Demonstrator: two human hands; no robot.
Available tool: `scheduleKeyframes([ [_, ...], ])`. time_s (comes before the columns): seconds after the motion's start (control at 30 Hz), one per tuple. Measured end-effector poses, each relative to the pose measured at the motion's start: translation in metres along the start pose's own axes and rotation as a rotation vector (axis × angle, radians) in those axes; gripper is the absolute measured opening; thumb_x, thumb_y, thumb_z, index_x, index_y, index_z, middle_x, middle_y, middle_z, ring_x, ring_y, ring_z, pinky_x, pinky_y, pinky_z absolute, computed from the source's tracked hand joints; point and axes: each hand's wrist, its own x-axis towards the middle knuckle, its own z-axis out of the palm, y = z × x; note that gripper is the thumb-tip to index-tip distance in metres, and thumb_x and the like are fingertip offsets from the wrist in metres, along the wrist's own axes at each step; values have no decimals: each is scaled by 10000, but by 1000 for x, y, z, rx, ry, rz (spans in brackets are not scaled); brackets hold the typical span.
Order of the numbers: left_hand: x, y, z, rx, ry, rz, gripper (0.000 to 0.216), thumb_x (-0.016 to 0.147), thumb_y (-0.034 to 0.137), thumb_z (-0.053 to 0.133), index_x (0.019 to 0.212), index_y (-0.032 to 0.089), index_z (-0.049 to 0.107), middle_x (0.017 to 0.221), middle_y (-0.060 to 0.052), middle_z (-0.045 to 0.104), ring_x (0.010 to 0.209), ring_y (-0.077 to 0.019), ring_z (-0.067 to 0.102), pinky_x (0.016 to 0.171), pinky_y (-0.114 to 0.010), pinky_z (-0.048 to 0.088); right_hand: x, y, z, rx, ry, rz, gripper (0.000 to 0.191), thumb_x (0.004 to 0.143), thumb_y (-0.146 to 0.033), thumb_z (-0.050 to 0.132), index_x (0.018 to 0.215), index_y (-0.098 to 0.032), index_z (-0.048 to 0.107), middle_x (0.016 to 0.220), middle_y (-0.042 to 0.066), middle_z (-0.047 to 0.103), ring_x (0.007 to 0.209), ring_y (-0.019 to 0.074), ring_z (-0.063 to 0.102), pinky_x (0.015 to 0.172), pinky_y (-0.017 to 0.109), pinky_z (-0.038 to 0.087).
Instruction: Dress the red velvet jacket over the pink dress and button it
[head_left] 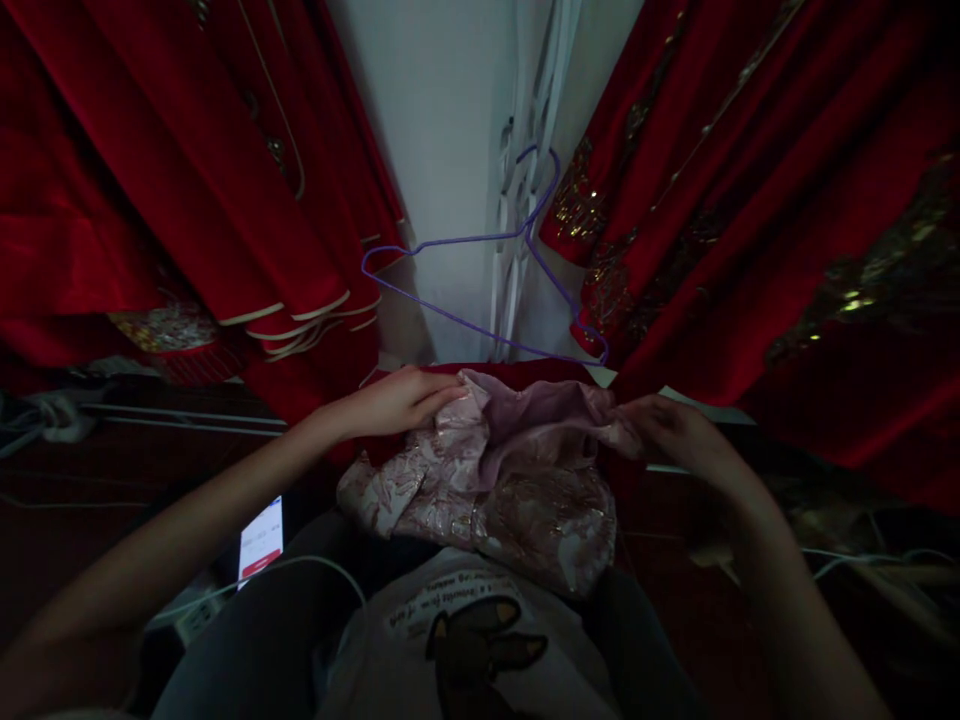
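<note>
A pink brocade garment (517, 480) with a pale satin lining lies bunched on my lap. My left hand (397, 400) rests on its upper left edge, fingers closed over the fabric. My right hand (660, 425) pinches the garment's upper right edge, pulling it sideways. A purple wire hanger (480, 290) hangs in the air just beyond the garment, between both hands, touching neither.
Red velvet garments with gold trim hang on the left (187, 180) and right (787, 200), leaving a narrow gap to a white wall (442, 120). A lit phone (261, 545) lies by my left thigh. White cables (862, 560) run over the dark floor.
</note>
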Motion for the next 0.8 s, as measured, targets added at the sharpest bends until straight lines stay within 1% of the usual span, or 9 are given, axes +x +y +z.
scheduleKeyframes([
  [0.07,27,17,-9,91,76,177,372,1004,383,348,923,204,664,993,-73,661,974,-189,617,913,-336,462,-10,-31,5,-65,72,-106,250,841,-465,602,875,-226,670,869,51,734,810,229,691,747,369,557],
  [0.1,42,17,-9,174,162,224,359,997,371,373,920,195,677,1098,-89,640,1100,-214,579,998,-383,426,-14,-48,8,-97,114,-143,251,861,-468,585,884,-228,653,856,49,724,798,226,684,734,364,551],
  [0.17,68,3,-2,349,294,185,335,983,349,421,903,170,693,1242,-112,579,1234,-254,491,1096,-485,335,-18,-75,10,-155,184,-184,246,887,-473,554,896,-237,624,861,47,711,784,222,675,728,359,541],
  [0.27,92,-32,21,525,330,64,339,966,333,460,865,127,709,1160,-159,588,1173,-285,501,1100,-554,283,-17,-91,6,-208,317,-183,254,900,-481,508,934,-242,589,885,59,702,789,234,673,730,369,534],
  [0.33,96,-49,32,567,335,55,367,974,354,443,876,131,717,1064,-149,599,1084,-273,522,1039,-513,336,-13,-87,-3,-267,428,-132,265,887,-485,493,950,-242,578,903,78,702,818,263,676,750,402,529],
  [0.4,93,-58,35,555,353,78,399,989,371,405,891,146,719,991,-125,601,1014,-254,524,988,-470,358,-9,-76,-15,-341,517,-38,253,863,-475,501,949,-251,581,926,93,708,865,298,680,795,441,517],
  [0.53,83,-63,23,536,348,96,439,1001,390,365,867,161,714,939,-98,600,953,-233,518,970,-454,338,0,-49,-30,-391,606,133,172,817,-420,531,899,-276,580,936,102,713,924,325,681,855,456,499],
  [0.63,78,-66,16,550,332,78,450,1002,391,358,857,154,712,943,-99,594,948,-234,510,980,-463,323,5,-34,-31,-416,631,194,158,810,-408,530,882,-274,573,945,125,707,935,330,675,863,455,491],
  [0.8,73,-62,15,519,343,74,444,1002,385,357,861,161,714,940,-95,584,960,-235,498,999,-468,308,10,-23,-24,-425,605,146,147,829,-387,505,883,-262,561,916,118,711,899,308,679,850,429,486],
])
